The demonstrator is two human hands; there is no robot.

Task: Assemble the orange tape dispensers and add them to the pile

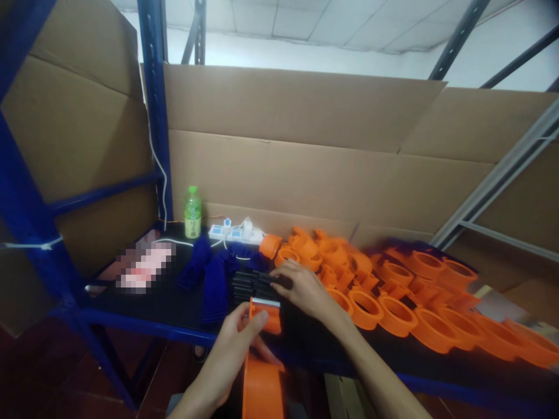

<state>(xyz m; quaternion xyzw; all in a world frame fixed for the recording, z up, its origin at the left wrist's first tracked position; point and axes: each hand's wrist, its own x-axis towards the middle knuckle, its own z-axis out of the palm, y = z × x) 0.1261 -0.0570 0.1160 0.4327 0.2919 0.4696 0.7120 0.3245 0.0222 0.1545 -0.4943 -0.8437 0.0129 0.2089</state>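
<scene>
Now | left hand (236, 337): orange dispenser (264, 389) gripped under thumb | right hand (303, 288): at black strips (250, 286), grip unclear

Tall cardboard panels (305, 105) behind a blue-framed bench (166, 304), pale tiled ceiling (297, 20) above, dark reddish floor (78, 372) below.

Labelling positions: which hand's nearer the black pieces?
Right: the right hand is at the right end of the black pieces; the left hand is lower in view, gripping an orange part.

Over ten dispensers (365, 322), two hands (303, 286), one bottle (193, 216) show.
</scene>
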